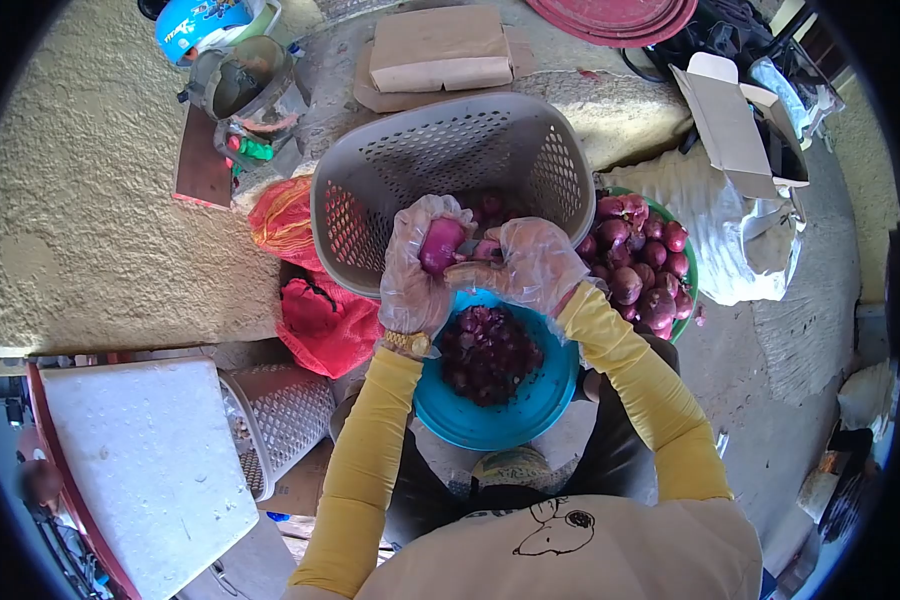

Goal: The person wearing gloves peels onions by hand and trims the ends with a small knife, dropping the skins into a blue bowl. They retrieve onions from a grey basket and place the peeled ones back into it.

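My left hand, in a clear plastic glove, is closed around a red onion with bright purple skin. Close beside it, my right hand, gloved the same way, has its fingers curled toward the onion. A small pinkish bit shows at those fingertips, but what they grip is mostly hidden. Both hands are over the near rim of a grey perforated basket, which has a few red onions inside. Below them, between my knees, a blue basin contains a dark purple heap of onion skins or pieces.
To the right, a green-rimmed tub is full of red onions. Red mesh sacks lie left of the basket. A white board and a light slatted basket stand at lower left. Cardboard lies behind.
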Available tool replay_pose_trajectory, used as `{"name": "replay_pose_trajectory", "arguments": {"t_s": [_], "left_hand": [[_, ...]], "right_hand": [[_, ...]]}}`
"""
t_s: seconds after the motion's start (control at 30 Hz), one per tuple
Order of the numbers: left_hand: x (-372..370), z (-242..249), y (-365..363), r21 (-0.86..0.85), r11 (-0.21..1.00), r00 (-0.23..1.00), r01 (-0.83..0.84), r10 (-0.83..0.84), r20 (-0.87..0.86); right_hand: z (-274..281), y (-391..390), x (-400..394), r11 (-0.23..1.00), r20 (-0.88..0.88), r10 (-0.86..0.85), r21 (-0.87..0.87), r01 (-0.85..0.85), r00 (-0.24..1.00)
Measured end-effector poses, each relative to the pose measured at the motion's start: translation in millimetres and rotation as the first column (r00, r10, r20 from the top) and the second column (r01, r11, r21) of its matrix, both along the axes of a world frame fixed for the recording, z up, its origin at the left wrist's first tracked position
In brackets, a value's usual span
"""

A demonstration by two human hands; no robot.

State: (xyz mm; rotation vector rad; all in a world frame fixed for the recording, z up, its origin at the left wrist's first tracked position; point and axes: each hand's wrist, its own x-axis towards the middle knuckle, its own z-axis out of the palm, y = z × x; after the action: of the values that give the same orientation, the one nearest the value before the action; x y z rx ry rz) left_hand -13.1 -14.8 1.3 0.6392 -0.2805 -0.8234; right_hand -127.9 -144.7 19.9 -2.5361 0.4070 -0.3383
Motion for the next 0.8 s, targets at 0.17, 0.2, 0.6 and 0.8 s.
{"name": "replay_pose_trajectory", "arguments": {"t_s": [0.17, 0.2, 0.6, 0.8], "left_hand": [[2, 5, 2, 0.032, 0.999, 0.994, 0.024, -0.027, 0.102], [3, 5, 3, 0.033, 0.999, 0.994, 0.023, -0.027, 0.102], [8, 10, 6, 0.059, 0.989, 0.988, 0.137, -0.133, -0.073], [17, 7, 9, 0.037, 0.995, 0.989, 0.090, -0.085, -0.121]], "right_hand": [[20, -5, -6, 0.987, -0.030, 0.087, 0.137, -0.082, 0.996], [16, -6, -6, 0.987, -0.030, 0.087, 0.138, -0.082, 0.996], [16, -13, -4, 0.958, -0.155, 0.222, 0.218, -0.186, 0.963], [15, -13, -9, 0.954, -0.107, 0.301, 0.052, -0.297, 0.948]]}}
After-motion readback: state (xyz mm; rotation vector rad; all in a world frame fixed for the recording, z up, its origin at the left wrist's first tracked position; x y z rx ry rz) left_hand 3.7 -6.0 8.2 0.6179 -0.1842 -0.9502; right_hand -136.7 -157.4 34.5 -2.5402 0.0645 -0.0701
